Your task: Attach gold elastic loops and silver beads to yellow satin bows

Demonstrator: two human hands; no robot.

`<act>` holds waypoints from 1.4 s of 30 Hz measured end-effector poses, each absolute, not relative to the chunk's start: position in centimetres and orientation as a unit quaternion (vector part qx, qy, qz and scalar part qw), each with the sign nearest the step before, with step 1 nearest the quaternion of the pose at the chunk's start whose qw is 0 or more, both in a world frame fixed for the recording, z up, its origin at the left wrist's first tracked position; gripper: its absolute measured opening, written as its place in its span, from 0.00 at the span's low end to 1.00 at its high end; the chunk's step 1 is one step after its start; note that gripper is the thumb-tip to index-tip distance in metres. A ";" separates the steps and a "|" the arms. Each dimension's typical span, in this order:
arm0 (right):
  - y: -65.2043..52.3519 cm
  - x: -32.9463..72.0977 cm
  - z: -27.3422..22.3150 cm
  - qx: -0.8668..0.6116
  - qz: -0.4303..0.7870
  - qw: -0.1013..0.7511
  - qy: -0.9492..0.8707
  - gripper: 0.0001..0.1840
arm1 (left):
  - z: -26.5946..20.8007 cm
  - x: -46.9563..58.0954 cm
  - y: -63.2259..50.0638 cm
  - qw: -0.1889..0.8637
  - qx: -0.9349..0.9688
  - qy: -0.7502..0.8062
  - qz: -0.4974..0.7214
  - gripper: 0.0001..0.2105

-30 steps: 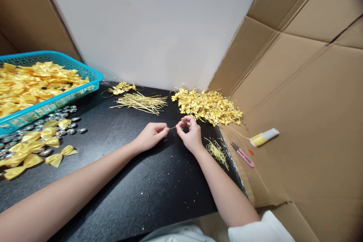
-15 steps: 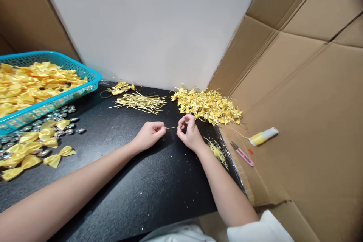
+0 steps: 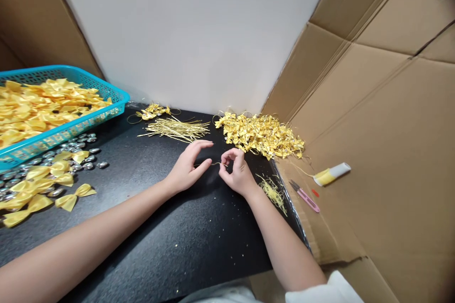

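Near the middle of the black table, my right hand [image 3: 237, 170] pinches a thin gold cord [image 3: 215, 164] between thumb and fingertips. The cord runs leftward and passes out of sight behind the thumb of my left hand [image 3: 192, 165]. That hand is open, thumb and fingers spread apart. Just beyond it lies a bundle of cut gold cords [image 3: 177, 129]. Past my right hand is a heap of small yellow bows with loops [image 3: 263, 132]. A few similar looped bows [image 3: 152, 111] rest behind the cords.
At left, a blue basket [image 3: 122, 98] holds yellow bows; loose bows [image 3: 71, 199] and silver beads [image 3: 88, 166] lie before it. Thread scraps [image 3: 273, 191] lie by the table's right edge. Pink thread snips [image 3: 307, 199] and a yellow thread spool [image 3: 325, 176] lie on the cardboard [image 3: 391, 161].
My left hand has opened, its thumb and fingers parting from their pinch on the cord. The cord, straight before, now curves slightly. My right hand keeps its pinch.
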State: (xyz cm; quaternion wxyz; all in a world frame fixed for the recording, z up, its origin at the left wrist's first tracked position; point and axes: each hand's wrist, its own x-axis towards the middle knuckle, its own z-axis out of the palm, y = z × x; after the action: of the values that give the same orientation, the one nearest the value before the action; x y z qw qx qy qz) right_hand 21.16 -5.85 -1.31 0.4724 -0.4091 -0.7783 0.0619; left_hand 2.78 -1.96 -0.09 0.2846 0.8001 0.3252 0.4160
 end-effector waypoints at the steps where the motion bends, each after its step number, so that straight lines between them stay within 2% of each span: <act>1: -6.0 21.0 -1.2 -0.403 0.057 0.475 -0.780 0.17 | 0.1 2.8 -2.1 0.305 0.809 0.300 0.403 0.17; 4: -6.4 20.6 -1.2 -0.396 0.043 0.481 -0.781 0.17 | 0.4 3.2 -2.5 0.421 0.799 0.266 0.337 0.13; 6: -6.6 20.3 -1.2 -0.394 0.039 0.485 -0.779 0.18 | 0.2 3.3 -2.6 0.484 0.773 0.273 0.307 0.14; 9: -7.0 20.1 -1.0 -0.396 0.067 0.508 -0.762 0.20 | -0.2 3.3 -2.3 0.519 0.737 0.296 0.315 0.16; 12: -7.1 20.0 -0.5 -0.406 0.134 0.550 -0.717 0.21 | -0.3 3.3 -2.2 0.510 0.727 0.310 0.338 0.15; 16: -6.9 20.0 -0.2 -0.436 0.183 0.573 -0.670 0.13 | -0.3 3.3 -2.3 0.483 0.742 0.313 0.343 0.15; 23: -7.1 19.5 -0.9 -0.483 0.109 0.535 -0.685 0.15 | -0.5 3.5 -2.6 0.405 0.764 0.349 0.362 0.15; 27: -7.4 18.9 -0.8 -0.503 0.110 0.545 -0.662 0.14 | -0.6 3.5 -2.7 0.364 0.769 0.369 0.375 0.14; 42: -7.2 18.4 -1.1 -0.517 0.089 0.573 -0.629 0.12 | -1.0 3.6 -2.7 0.464 0.712 0.354 0.389 0.14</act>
State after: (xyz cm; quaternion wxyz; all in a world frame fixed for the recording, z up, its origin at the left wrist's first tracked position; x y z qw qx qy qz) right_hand 18.43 -7.23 -1.09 0.5733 -0.5175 -0.6290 0.0889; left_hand 3.62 -2.68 -0.95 0.4644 0.7122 0.3545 0.3891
